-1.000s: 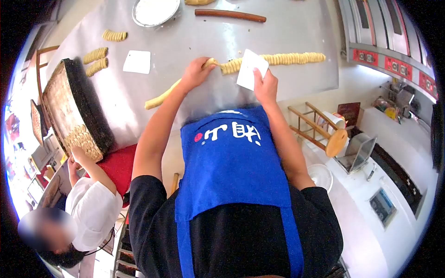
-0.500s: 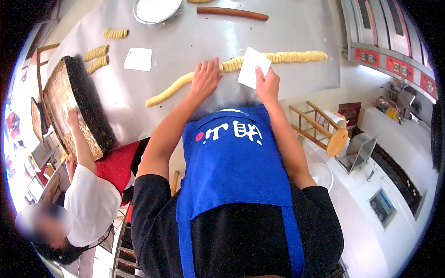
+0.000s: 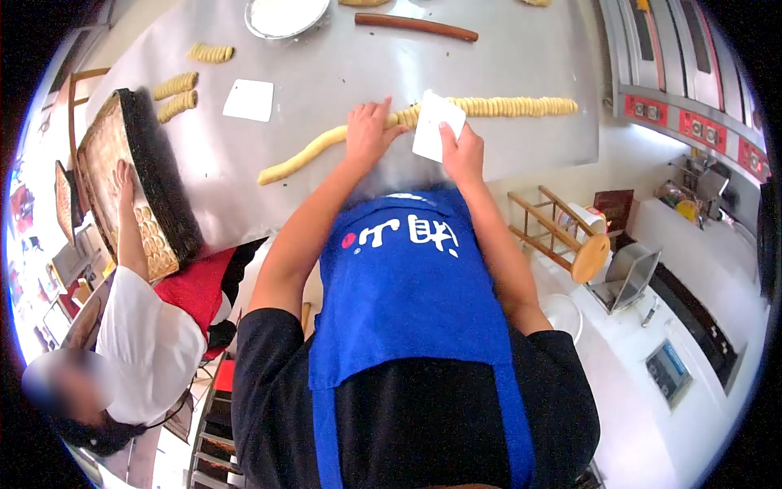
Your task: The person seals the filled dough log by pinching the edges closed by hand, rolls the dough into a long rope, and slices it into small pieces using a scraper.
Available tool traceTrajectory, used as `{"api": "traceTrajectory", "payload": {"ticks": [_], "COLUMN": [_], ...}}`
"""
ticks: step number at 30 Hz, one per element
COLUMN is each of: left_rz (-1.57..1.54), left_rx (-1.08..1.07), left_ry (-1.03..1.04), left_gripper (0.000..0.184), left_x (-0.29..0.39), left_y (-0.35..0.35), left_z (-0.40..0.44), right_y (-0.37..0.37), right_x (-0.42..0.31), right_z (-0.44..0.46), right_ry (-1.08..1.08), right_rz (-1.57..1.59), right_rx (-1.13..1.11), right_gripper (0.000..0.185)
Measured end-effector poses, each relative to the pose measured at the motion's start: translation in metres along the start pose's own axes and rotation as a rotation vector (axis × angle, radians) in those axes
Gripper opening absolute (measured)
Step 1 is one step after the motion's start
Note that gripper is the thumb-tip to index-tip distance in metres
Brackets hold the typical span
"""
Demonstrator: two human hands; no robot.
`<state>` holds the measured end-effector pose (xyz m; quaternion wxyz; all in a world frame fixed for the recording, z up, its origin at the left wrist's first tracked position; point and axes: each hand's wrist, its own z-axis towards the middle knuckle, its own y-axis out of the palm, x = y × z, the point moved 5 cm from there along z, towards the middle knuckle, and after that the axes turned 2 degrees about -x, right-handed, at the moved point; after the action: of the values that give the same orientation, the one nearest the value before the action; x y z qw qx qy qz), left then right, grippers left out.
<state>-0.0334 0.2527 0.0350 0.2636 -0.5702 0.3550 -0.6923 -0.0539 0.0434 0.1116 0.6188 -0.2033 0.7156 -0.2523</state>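
Observation:
A long yellow dough rope (image 3: 303,158) lies across the metal table. Its left part is smooth, while the right part is cut into many thin slices standing side by side. My left hand (image 3: 371,134) rests over the rope at the left end of the cut part, fingers on the far side and thumb on the near side. Pinched by its near edge in my right hand (image 3: 464,152) is a white dough scraper (image 3: 437,129), tilted across the sliced rope. The scraper's far edge is at the dough; whether it is cutting in, I cannot tell.
A second white scraper (image 3: 248,100) lies left, near sliced dough pieces (image 3: 177,106). At the back are a bowl of white powder (image 3: 287,15) and a wooden rolling pin (image 3: 416,26). A co-worker's hand (image 3: 123,181) is over a dark-rimmed tray (image 3: 155,175) holding dough pieces.
My right hand and the scraper have shifted slightly left along the rope. My left hand has moved slightly right, its thumb further out. The co-worker's hand has moved farther up the tray.

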Motion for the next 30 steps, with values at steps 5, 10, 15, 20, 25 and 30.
{"api": "traceTrajectory", "payload": {"ticks": [5,10,15,20,25,30], "left_rz": [0.369,0.417,0.428,0.356,0.145,0.185], "left_rx": [-0.084,-0.253,-0.122,-0.338,-0.050,-0.261], "left_ry": [0.012,0.024,0.152,-0.115,0.142,0.207], "left_gripper": [0.072,0.066,0.063,0.065,0.062,0.051], "left_x": [-0.025,-0.065,-0.064,-0.088,-0.020,-0.006], "left_y": [-0.038,-0.031,-0.060,-0.059,-0.040,-0.004], "left_z": [-0.021,-0.034,-0.049,-0.063,-0.019,0.004], "right_y": [0.002,0.013,0.019,0.014,0.019,0.019], "right_x": [0.002,-0.002,-0.007,-0.012,0.002,0.009], "right_z": [-0.001,-0.003,-0.001,-0.005,-0.001,0.004], "right_ry": [-0.015,0.016,-0.051,0.278,0.363,0.362], "right_rz": [0.003,-0.040,-0.009,0.206,0.546,0.582], "right_rx": [-0.002,-0.089,-0.031,-0.052,0.060,-0.004], "right_gripper": [0.034,0.034,0.035,0.042,0.041,0.033]}}
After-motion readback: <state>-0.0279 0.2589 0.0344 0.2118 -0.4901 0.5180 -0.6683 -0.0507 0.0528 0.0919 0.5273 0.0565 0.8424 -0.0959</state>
